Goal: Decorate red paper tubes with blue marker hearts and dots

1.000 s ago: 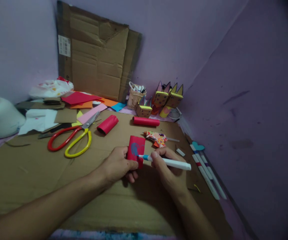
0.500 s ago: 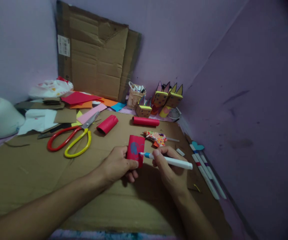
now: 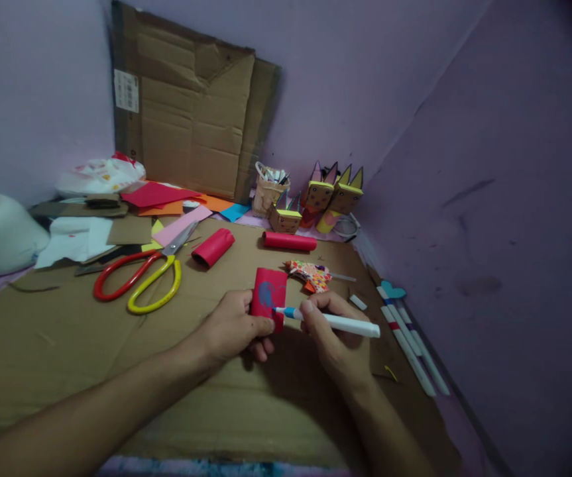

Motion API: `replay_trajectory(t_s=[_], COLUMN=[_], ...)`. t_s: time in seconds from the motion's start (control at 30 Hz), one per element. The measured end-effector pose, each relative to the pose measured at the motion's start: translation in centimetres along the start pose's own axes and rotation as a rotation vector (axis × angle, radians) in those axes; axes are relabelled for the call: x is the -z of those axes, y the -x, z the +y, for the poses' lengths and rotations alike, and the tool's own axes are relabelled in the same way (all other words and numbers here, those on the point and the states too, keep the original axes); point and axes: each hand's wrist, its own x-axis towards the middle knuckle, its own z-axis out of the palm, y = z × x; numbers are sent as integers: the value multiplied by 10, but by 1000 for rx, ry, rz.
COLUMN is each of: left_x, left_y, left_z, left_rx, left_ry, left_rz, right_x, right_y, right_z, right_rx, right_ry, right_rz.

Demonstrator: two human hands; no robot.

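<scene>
My left hand [image 3: 240,326] grips a red paper-covered tube [image 3: 268,281] by its left side and lower edge, thumb across the front. A blue-grey patch of ink marks the tube's face. In my right hand [image 3: 338,334] is a white marker [image 3: 352,325] with a blue collar, its tip touching the lower part of the patch. Just beyond lies a flower-patterned glue gun [image 3: 309,275] with a clear stick at its back. Farther off rest a short red roll [image 3: 213,247] and a longer, thinner red roll [image 3: 289,241].
Scissors [image 3: 154,275] with red and yellow handles lie at left, near coloured paper [image 3: 161,194]. Cardboard figures with pointed ears [image 3: 335,195] and a pen cup [image 3: 268,195] stand behind. Several markers [image 3: 409,344] line the right edge. A white rounded vessel [image 3: 0,232] is far left.
The marker tip has shifted slightly down and left across the tube, and my right hand has moved a little with it. My left hand stays nearly still.
</scene>
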Motion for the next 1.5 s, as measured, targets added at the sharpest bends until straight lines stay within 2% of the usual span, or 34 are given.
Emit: replay_trajectory(t_s=[0.47,0.9,1.1,1.5], left_x=[-1,0,1,0], left_y=[1,-1,-2,0], left_z=[2,0,-2,-1], left_rx=[21,4,-7,20], left_ry=[-3,-4,-13,-11], left_rz=[-2,4,-13,-15], right_x=[-1,0,-1,-2], right_y=[-1,1,2,-1], right_z=[3,2,2,0], right_rx=[11,6,10,41], right_ry=[14,-4,-25,32], right_rz=[107,6,6,122])
